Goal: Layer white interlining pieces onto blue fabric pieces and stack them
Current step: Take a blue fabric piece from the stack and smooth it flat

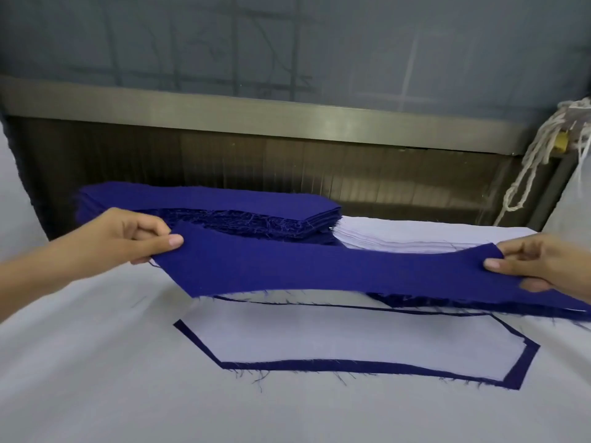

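While both hands hold a long blue fabric piece (319, 266) stretched across the middle of the frame, we look down on a bench (96, 378) covered in pale grey cloth. We see the left hand (123, 238) at centre left, its grip clamped on the piece's left end, thumb on top and curled fingers underneath. We see the right hand (543, 262) at the right edge, its grip clamped likewise on the right end, thumb pressed onto the upper face. The piece hangs above the bench between them, slightly tilted, with frayed threads along its lower edge. Below it, in the lower middle of the frame, a white interlining piece (271, 334) lies flat on a second blue piece (351, 366), which shows only as a narrow dark border around the white. Just right of centre, under the held fabric, a low pile of blue pieces (425, 301) peeks out; we cannot tell whether the held piece touches it. Behind the left hand, at the upper left of the bench, sits a thick stack of blue pieces (208, 199) with ragged edges. Just beside it to the right, touching or nearly so, lies a stack of white interlining (415, 235). Along the far side runs a dull metal rail (256, 113), and at the upper right of the frame a bundle of pale cords (551, 135) hangs in loops.
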### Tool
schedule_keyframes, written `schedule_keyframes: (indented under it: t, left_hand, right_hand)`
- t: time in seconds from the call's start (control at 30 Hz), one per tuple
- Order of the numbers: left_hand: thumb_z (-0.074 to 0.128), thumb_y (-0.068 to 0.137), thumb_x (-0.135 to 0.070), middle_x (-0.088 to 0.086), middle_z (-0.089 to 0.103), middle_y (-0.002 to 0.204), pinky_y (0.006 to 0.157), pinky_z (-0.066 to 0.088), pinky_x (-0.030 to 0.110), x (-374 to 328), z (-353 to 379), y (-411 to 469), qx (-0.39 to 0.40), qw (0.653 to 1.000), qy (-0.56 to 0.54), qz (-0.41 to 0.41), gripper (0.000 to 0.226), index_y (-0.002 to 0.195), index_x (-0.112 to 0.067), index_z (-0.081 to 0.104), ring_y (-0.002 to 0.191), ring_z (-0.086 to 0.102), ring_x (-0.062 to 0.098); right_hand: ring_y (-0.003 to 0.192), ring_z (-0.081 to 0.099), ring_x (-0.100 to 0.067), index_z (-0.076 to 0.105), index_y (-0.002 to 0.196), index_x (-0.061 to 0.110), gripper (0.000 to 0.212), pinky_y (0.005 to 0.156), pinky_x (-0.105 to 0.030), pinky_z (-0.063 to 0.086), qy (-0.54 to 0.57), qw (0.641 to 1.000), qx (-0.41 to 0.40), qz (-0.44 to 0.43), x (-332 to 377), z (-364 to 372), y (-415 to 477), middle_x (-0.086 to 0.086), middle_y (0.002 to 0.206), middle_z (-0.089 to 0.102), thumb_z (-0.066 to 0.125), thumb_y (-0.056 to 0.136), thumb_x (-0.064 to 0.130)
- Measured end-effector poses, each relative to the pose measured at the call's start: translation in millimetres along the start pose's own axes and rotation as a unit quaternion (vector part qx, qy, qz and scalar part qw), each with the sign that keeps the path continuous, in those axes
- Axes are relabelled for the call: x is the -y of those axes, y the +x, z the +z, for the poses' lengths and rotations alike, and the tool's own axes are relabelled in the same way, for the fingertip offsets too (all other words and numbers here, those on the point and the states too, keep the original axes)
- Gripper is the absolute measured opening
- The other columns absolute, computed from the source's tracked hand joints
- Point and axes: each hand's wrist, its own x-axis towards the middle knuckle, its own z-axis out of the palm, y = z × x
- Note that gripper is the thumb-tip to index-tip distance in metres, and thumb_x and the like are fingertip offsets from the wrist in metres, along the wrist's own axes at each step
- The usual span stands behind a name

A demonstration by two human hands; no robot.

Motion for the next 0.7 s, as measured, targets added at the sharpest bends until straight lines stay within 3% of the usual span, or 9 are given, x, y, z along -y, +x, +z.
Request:
schedule_keyframes:
  t: [0.13,0.3,0.43,0.53,0.6,0.7]
  left_hand:
    - [0.072,0.069,-0.043,0.005,0.073,0.071,0.049,0.042,0.010,-2,30,-13,0.062,0.997,-0.040,-0.020,0.026,0.072,-0.018,0.076,0.056,0.057,0.002]
    - [0.071,0.071,-0.051,0.005,0.078,0.083,0.069,0.049,0.016,17,47,-26,0.104,0.992,-0.032,-0.070,0.034,0.080,-0.019,0.077,0.070,0.068,0.010]
    - [0.072,0.073,-0.047,0.003,0.079,0.084,0.074,0.054,0.014,25,52,-29,0.071,0.994,-0.031,-0.079,0.028,0.081,-0.021,0.078,0.078,0.075,0.013]
    - [0.072,0.072,-0.046,0.004,0.079,0.082,0.070,0.053,0.010,28,56,-31,0.050,0.995,-0.040,-0.080,0.028,0.081,-0.020,0.078,0.076,0.075,0.015]
    - [0.073,0.071,-0.049,0.003,0.078,0.080,0.068,0.052,0.009,31,59,-32,0.038,0.995,-0.040,-0.081,0.031,0.082,-0.020,0.077,0.073,0.075,0.014]
    - [0.072,0.071,-0.062,0.001,0.078,0.079,0.068,0.051,0.008,36,59,-33,0.022,0.996,-0.035,-0.084,0.041,0.084,-0.023,0.077,0.073,0.074,0.013]
  right_hand:
    - [0.048,0.030,-0.018,0.071,0.122,0.017,0.066,0.041,-0.017,0.029,0.000,0.999,0.045,0.026,-36,-12,0,-0.033,0.102,0.068,0.089,0.070,0.051]
    - [0.058,0.026,-0.024,0.066,0.120,0.001,0.062,0.047,-0.017,0.026,-0.030,0.989,0.137,0.042,-51,0,-2,-0.036,0.092,0.060,0.084,0.080,0.044]
    - [0.062,0.050,-0.016,0.068,0.122,0.016,0.056,0.046,-0.017,0.035,-0.045,0.976,0.205,0.064,-46,12,-3,-0.018,0.109,0.073,0.081,0.080,0.051]
    - [0.089,0.072,-0.014,0.069,0.122,0.026,0.052,0.056,-0.016,0.049,-0.029,0.965,0.250,0.077,-44,17,-5,-0.009,0.119,0.073,0.079,0.080,0.055]
    - [0.104,0.072,-0.024,0.070,0.121,0.026,0.048,0.065,-0.018,0.055,-0.029,0.964,0.254,0.077,-43,19,-8,-0.009,0.119,0.073,0.078,0.082,0.053]
    - [0.104,0.072,-0.025,0.070,0.118,0.024,0.049,0.063,-0.016,0.053,-0.029,0.965,0.252,0.067,-39,21,-13,-0.009,0.117,0.073,0.078,0.081,0.055]
